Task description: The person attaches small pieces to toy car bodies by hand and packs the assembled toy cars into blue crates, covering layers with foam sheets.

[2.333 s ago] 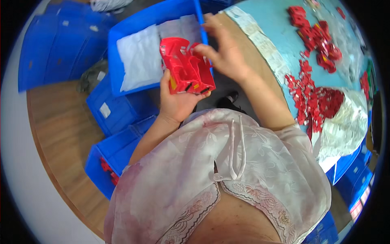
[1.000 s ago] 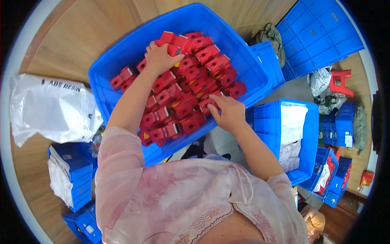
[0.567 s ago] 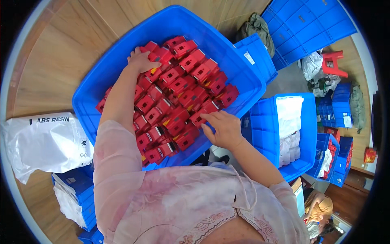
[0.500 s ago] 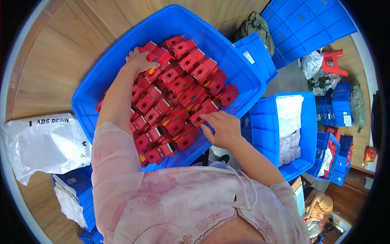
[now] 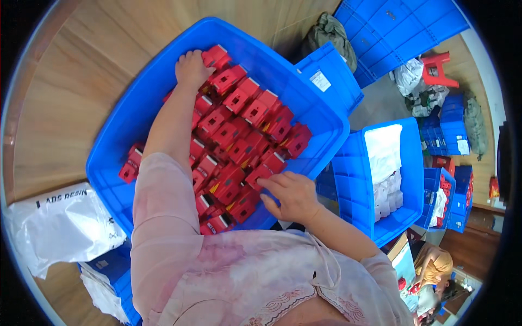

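The left hand (image 5: pixel 190 70) is far up in the tub, its fingers bent beside the topmost red shell (image 5: pixel 216 57) and the thumb at that shell's near end; whether they grip it, I can't tell. Over on the near side, the right hand (image 5: pixel 295 196) has its fingers stretched and loosely spread, thumb well apart, fingertips resting on a red plastic shell (image 5: pixel 266 167) at the pile's right edge. Between the hands, rows of these vehicle-shaped shells, flecked with yellow, fill the middle of the big blue tub (image 5: pixel 324 138), and one stray shell (image 5: pixel 130 164) lies left of the left forearm. Just right stands a blue bin (image 5: pixel 348 182) holding white sheets (image 5: pixel 383 152); at far left, a white plastic sack (image 5: pixel 65 225). Farther out, there's a red stool (image 5: pixel 439 70), and a co-worker in a mustard top (image 5: pixel 437 265) bends at lower right.
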A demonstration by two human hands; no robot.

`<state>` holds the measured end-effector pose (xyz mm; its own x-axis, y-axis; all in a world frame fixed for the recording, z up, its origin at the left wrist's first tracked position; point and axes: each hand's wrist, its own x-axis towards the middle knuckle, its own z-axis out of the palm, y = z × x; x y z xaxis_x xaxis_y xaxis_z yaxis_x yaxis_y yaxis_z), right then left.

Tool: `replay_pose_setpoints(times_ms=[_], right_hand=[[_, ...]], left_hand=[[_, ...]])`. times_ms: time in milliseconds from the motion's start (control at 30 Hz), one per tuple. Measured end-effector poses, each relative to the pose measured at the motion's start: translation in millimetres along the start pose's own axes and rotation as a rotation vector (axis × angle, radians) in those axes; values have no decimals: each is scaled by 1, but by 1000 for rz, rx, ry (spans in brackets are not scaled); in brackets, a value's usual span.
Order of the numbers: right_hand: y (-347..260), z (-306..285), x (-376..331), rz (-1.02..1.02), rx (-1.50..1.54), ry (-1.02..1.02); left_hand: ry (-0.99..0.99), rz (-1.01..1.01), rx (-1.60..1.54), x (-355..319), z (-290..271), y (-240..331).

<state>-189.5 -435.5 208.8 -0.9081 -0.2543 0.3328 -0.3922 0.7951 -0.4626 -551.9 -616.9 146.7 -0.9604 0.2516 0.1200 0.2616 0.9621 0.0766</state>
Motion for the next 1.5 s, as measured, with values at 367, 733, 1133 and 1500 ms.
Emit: replay_pose_setpoints(times_ms=[367, 733, 1133, 1500], right_hand=[[1, 8, 3, 5, 89, 22], [46, -29, -68, -98, 544, 377], [238, -77, -497, 1723, 228, 870], [422, -63, -607, 2261, 123, 833]], left_hand=[[578, -87, -461, -50, -8, -80], [338, -4, -25, -118, 11, -76], [198, 957, -620, -179, -42, 483], [-826, 1175, -164, -453, 204, 725]])
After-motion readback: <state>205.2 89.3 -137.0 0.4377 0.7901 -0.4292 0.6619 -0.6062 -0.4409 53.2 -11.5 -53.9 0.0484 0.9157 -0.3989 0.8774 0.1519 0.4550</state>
